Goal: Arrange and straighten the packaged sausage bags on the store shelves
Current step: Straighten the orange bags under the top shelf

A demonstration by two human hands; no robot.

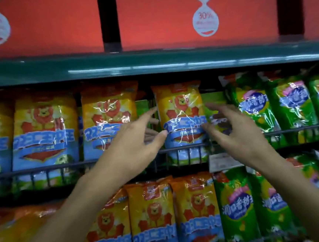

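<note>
both hands, left hand [136, 148] and right hand [239, 135], flank the yellow lion sausage bag [182, 122] behind the upper shelf rail [43, 168], fingers spread and gripping nothing; it looks upright, neighbours still need straightening.

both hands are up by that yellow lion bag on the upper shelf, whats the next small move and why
Probably close both hands onto the sides of the yellow lion bag. The left hand and right hand flank it with fingers spread, apparently gripping nothing yet, and it stands apart from the yellow bag on its left, with a gap between them.
</note>
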